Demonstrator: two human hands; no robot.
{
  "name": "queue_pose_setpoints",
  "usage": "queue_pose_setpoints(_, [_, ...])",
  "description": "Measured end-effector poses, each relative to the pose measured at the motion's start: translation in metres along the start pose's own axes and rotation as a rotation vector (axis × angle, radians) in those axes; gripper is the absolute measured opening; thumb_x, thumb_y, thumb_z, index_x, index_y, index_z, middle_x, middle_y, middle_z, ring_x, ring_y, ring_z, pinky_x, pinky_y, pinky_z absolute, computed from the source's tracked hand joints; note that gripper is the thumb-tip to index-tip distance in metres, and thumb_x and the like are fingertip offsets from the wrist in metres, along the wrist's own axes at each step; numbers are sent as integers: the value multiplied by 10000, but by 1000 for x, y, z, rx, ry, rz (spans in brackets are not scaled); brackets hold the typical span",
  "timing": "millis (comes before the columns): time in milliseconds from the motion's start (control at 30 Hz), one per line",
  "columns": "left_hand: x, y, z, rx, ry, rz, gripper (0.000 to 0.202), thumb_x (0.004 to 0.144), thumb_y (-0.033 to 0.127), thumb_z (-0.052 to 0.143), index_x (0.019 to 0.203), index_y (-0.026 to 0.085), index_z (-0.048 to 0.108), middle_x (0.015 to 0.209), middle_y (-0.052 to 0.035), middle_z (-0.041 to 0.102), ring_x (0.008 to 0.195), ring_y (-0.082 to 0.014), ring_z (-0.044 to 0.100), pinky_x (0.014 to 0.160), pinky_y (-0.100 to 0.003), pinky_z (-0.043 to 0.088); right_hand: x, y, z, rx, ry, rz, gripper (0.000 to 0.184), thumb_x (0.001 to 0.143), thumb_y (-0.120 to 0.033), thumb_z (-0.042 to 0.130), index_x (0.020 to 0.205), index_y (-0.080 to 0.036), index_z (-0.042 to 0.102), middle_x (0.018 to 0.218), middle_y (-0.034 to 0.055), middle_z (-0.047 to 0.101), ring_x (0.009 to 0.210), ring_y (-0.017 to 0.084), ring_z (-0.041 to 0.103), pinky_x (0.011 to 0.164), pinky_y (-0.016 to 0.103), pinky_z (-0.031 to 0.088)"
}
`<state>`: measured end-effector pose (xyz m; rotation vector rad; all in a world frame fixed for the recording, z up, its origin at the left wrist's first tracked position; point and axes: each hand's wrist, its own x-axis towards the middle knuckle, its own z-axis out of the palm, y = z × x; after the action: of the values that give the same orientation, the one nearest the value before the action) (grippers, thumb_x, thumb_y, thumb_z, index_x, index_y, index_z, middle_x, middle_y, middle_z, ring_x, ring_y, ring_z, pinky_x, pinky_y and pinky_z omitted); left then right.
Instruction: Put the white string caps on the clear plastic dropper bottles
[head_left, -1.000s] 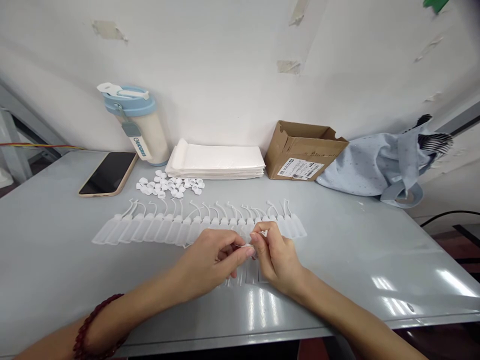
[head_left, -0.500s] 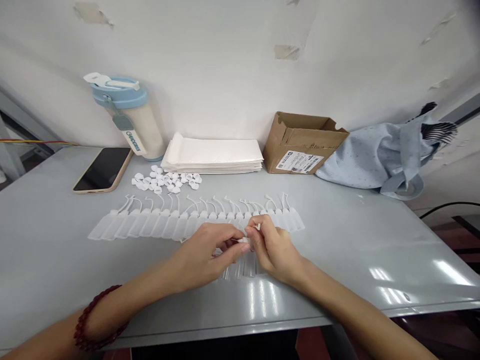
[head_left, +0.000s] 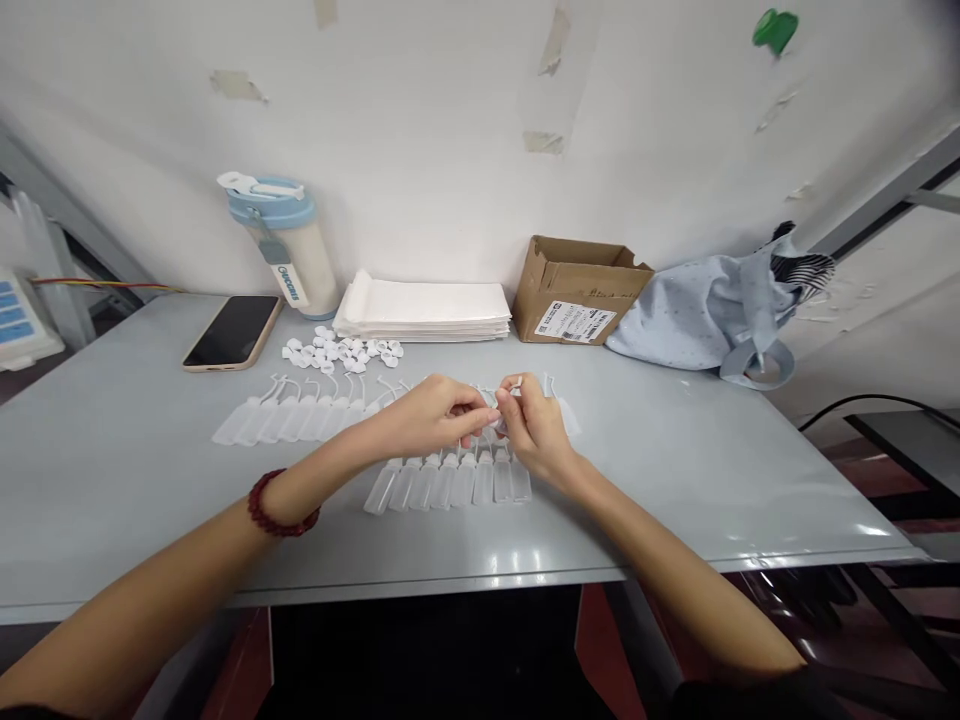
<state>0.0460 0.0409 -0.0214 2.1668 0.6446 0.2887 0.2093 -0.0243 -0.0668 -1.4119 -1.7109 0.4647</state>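
Observation:
My left hand [head_left: 448,412] is closed in a pinch, fingertips on a small white cap-like piece [head_left: 498,425] that is mostly hidden. Right against it, my right hand [head_left: 541,432] pinches a thin white stem [head_left: 517,383] whose tip pokes up above the fingers. Both hands meet over the rows of small clear plastic bottles. The front row of bottles [head_left: 442,485] lies just below the hands, white necks pointing away from me. Behind, another row of bottles [head_left: 292,420] with thin curved white stems is partly covered by my hands and left forearm.
Loose white caps [head_left: 341,350] lie in a pile behind the bottles. Along the wall stand a phone [head_left: 232,333], a blue-lidded tumbler [head_left: 296,250], a stack of white envelopes [head_left: 427,310], a cardboard box [head_left: 577,290] and a light-blue cloth bag [head_left: 690,310] on the grey table [head_left: 675,480].
The camera view has shifted, showing more of the table's front edge. Both hands sit higher in view, still together at the small white piece, and the front bottle row is more exposed.

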Motion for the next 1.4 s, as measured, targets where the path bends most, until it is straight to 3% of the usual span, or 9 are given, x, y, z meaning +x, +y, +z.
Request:
queue_pose_setpoints(100, [5,-2,0,40,3,34,323,900,343,465,693,139,604,612,-14,637,477,-93,497,458,-199,356,6,1,0,46,25,17,130,930,-345,345,869,-232,366,545,-56,497,429,126,529,452,220,373])
queue_pose_setpoints(300, [9,-2,-7,193,190,245,255,924,294,445,803,156,623,669,11,604,590,-109,527,581,-219,386,30,-5,-6,109,57,27,162,936,-384,346,866,-240,369,509,-79,482,419,126,530,477,236,399])
queue_pose_setpoints(500, [-2,-5,-7,190,304,219,302,943,316,407,789,167,619,751,-2,614,684,-132,529,629,-242,378,37,-14,-2,250,27,45,187,937,-409,358,856,-242,377,491,-95,457,408,114,509,453,222,394])
queue_pose_setpoints(700, [-10,-12,12,59,355,65,337,921,350,433,693,164,596,672,5,577,639,-129,508,568,-238,365,18,-12,5,139,18,75,175,947,-381,328,876,-229,375,520,-75,501,424,115,544,453,210,393])
queue_pose_setpoints(867, [-9,-15,19,25,340,91,331,926,346,430,681,166,561,655,13,555,627,-123,492,591,-242,382,14,-8,6,89,61,90,163,941,-363,317,857,-231,361,513,-79,470,401,116,513,436,213,382])
queue_pose_setpoints(1033, [-10,-23,19,207,346,313,182,930,255,442,842,164,573,794,-39,591,773,-169,501,725,-306,426,16,-6,7,118,28,126,171,942,-363,330,847,-229,376,507,-87,441,364,103,457,404,212,352])
queue_pose_setpoints(1200, [-10,-27,18,301,376,476,139,936,164,420,915,156,557,849,-71,600,826,-192,476,757,-336,429,18,-6,5,204,-30,177,194,946,-380,344,840,-227,396,467,-106,404,349,94,425,399,205,345])
queue_pose_setpoints(1300, [-10,-24,15,280,350,453,141,935,190,447,888,155,575,848,-65,611,831,-187,488,766,-326,423,18,-7,4,295,-64,214,200,940,-390,360,828,-228,396,467,-116,382,339,81,392,395,198,345])
queue_pose_setpoints(1400, [-10,-21,12,195,299,332,206,940,259,460,803,172,587,761,-21,613,761,-158,515,736,-294,415,16,-9,5,290,-50,210,201,934,-399,369,832,-230,400,489,-110,399,346,80,421,389,192,355])
